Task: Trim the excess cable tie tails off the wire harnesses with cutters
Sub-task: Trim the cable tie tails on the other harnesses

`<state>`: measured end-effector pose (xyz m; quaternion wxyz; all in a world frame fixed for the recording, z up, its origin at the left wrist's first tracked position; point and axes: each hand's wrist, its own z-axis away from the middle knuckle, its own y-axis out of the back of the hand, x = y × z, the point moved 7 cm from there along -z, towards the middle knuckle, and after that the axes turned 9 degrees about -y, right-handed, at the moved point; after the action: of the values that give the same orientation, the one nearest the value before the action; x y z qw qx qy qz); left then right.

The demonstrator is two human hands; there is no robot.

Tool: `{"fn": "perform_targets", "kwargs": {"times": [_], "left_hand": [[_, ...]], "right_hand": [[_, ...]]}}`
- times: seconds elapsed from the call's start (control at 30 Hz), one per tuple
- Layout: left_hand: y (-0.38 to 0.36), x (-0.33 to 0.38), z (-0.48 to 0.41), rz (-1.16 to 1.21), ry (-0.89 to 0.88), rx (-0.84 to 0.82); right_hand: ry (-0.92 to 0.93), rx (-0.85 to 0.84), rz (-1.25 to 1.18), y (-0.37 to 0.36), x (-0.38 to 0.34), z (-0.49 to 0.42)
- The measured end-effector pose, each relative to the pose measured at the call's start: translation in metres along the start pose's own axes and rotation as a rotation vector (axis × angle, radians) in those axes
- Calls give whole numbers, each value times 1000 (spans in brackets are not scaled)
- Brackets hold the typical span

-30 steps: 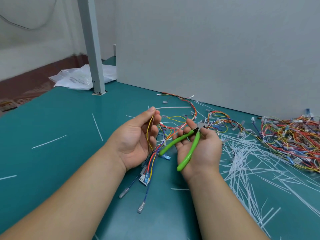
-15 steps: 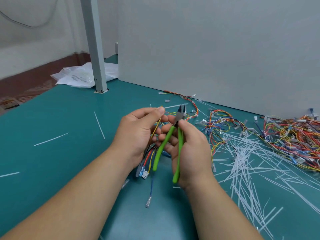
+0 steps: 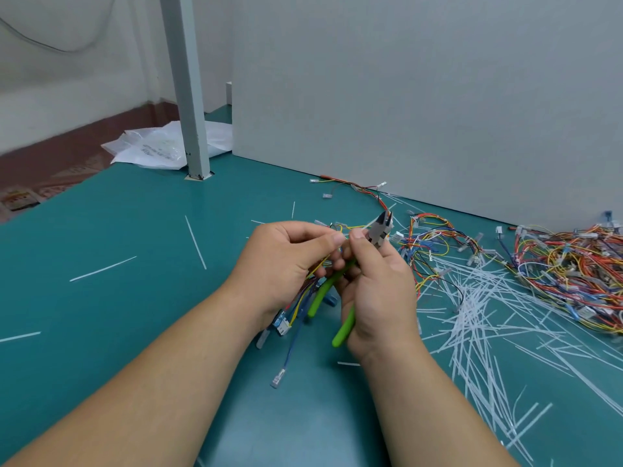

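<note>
My left hand (image 3: 283, 264) pinches a wire harness (image 3: 296, 311) of yellow, blue and red wires above the green table; its connectors hang below the palm. My right hand (image 3: 377, 291) grips the green-handled cutters (image 3: 340, 328), jaws (image 3: 382, 227) pointing up and away, slightly parted. My right thumb also touches the harness near my left thumb. A thin white cable tie tail (image 3: 365, 227) runs from the fingertips toward the jaws.
A large heap of wire harnesses (image 3: 566, 264) lies at the right by the grey partition (image 3: 404, 96). Several cut white tie tails (image 3: 478, 318) litter the table right of my hands. A grey post (image 3: 185, 96) and plastic bags (image 3: 158, 146) stand far left.
My hands have come together and risen. The cutters swung from lying across my right palm to jaws pointing up by the harness, and my left fingers closed on the wires.
</note>
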<state>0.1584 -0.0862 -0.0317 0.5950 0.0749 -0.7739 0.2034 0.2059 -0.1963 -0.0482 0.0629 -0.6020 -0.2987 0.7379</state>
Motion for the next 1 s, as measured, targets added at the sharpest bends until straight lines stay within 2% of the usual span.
{"fn": "perform_targets", "kwargs": {"times": [0.17, 0.3, 0.4, 0.63, 0.77, 1.0], "left_hand": [[3, -10, 2, 64, 164, -44], [5, -13, 0, 146, 212, -75], [11, -14, -4, 250, 223, 3], [17, -14, -9, 357, 183, 149], [20, -12, -10, 380, 136, 214], [26, 3, -6, 187, -72, 331]], "right_hand": [[38, 7, 112, -1, 0, 1], [-17, -35, 70, -4, 3, 0], [-18, -31, 149, -3, 3, -1], [-17, -107, 455, -18, 4, 7], [30, -25, 477, -12, -1, 10], [58, 44, 441, -9, -7, 13]]}}
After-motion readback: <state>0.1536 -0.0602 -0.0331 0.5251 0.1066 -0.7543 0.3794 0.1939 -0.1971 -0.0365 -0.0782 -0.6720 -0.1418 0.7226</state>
